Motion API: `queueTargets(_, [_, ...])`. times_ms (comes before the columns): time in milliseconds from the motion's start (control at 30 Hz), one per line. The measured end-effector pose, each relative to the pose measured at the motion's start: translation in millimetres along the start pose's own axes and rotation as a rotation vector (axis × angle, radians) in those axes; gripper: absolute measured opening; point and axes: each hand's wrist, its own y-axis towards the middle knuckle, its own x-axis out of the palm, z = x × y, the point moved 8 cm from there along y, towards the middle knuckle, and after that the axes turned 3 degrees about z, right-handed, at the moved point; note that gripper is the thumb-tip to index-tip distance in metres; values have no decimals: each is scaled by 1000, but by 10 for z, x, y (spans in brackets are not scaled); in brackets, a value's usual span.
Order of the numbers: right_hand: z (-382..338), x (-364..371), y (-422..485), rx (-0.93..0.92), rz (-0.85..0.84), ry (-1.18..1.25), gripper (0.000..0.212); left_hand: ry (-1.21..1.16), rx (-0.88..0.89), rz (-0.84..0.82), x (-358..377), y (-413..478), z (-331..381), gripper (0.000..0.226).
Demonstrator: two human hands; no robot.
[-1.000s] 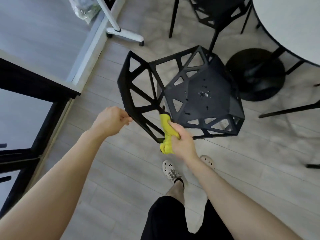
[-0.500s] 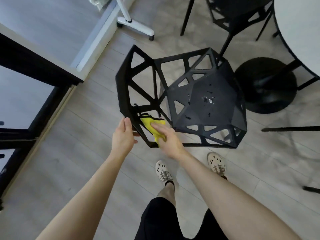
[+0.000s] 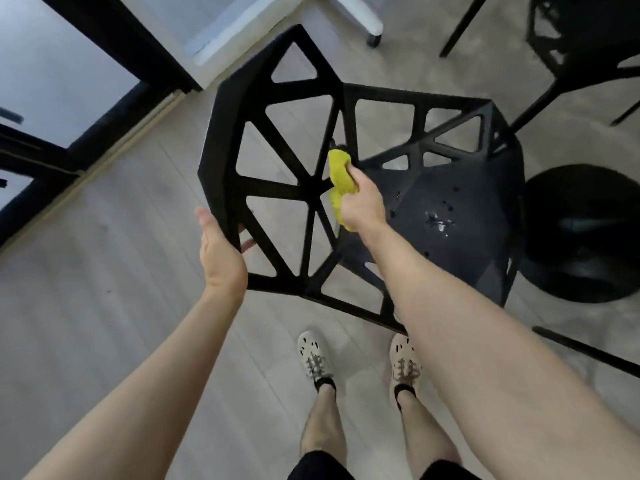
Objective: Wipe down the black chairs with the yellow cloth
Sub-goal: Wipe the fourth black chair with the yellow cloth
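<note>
Cloth (image 3: 338, 174) bunched in right hand (image 3: 363, 206) against chair (image 3: 277, 188).

Matt black chair (image 3: 460, 209), soft yellow cloth (image 3: 341, 174)

no readable text — no labels, no signs

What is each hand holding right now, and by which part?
The right hand grips the bunched yellow cloth around its middle, against a backrest strut. The left hand holds the black chair by the outer edge of its backrest frame.
</note>
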Motion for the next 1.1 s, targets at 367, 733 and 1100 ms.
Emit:
queueTargets(367, [803, 445, -362, 166, -238, 34, 64, -69, 14, -57, 52, -65, 32, 58])
queueTargets(733, [488, 439, -1245, -119, -270, -225, 59, -130, -15, -71, 69, -70, 30, 48])
queueTargets(1100, [180, 627, -1786, -191, -159, -12, 66, -132, -11, -71, 56, -55, -1, 54])
